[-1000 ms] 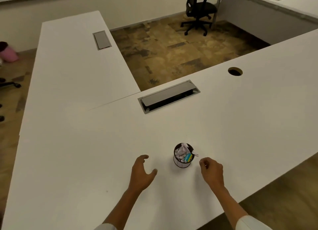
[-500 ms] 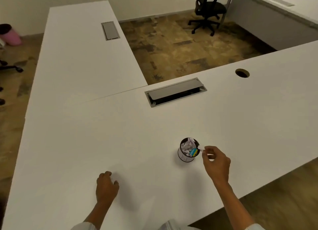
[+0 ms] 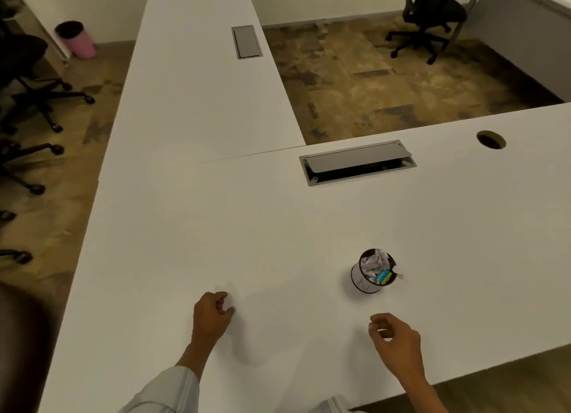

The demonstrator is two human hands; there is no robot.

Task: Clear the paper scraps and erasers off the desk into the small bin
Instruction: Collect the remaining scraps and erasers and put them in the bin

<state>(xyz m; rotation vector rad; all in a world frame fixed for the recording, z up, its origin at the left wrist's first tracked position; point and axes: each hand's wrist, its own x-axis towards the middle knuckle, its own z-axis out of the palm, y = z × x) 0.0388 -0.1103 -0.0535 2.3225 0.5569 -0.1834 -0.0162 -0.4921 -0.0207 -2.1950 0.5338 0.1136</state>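
The small round bin (image 3: 360, 279) stands on the white desk (image 3: 278, 242), white-walled with a dark rim. Crumpled paper scraps (image 3: 375, 262) and a blue and yellow eraser (image 3: 384, 277) fill it to the top, and a thin white strip pokes over its right rim. My left hand (image 3: 213, 315) rests on the desk well left of the bin, fingers curled, nothing in it. Below and slightly right of the bin, my right hand (image 3: 397, 341) hovers with fingers loosely curled and appears to hold nothing.
A grey cable tray (image 3: 358, 162) with its lid ajar is set into the desk behind the bin, and a round cable hole (image 3: 490, 139) lies at the far right. Office chairs (image 3: 432, 13) stand beyond and to the left. A pink floor bin (image 3: 77, 40) stands by the wall.
My right hand let a small scrap go at the bin's rim and drew back toward me. My left hand pulled away to the left and curled up.
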